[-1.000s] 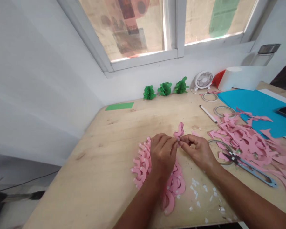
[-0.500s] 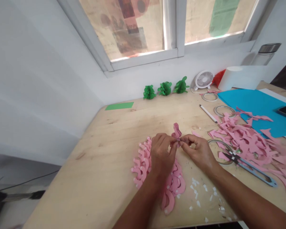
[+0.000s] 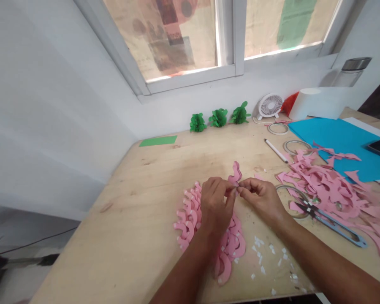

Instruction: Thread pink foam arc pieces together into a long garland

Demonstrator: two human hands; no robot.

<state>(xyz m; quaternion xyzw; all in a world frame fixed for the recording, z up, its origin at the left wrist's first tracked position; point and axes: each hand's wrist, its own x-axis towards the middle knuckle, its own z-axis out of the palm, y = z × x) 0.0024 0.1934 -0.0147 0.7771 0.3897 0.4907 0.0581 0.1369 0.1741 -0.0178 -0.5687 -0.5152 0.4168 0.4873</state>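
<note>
Between my two hands is a curved pink paper cut-out (image 3: 236,172), its wavy end sticking up above my fingers. My left hand (image 3: 217,200) pinches its lower part with thumb and index finger. From the other side, the fingertips of my right hand (image 3: 259,196) close on the same spot; what exactly they pinch there is too small to make out. Below my left hand and forearm lies a spread of pink paper curves (image 3: 236,242) with small white tabs on them, partly hidden by that arm.
Right of my hands lie pink scraps (image 3: 332,185), scissors (image 3: 335,223) and tape rolls (image 3: 297,147). White bits (image 3: 261,255) litter the near edge. Three green paper figures (image 3: 218,118), a small fan (image 3: 270,105), a white marker (image 3: 276,150) and blue sheets (image 3: 323,131) are farther back.
The pink paper cut-out has turned slightly between my fingers, so its wavy upper end shows wider and leans a bit to the right. Both hands stay almost in place.
</note>
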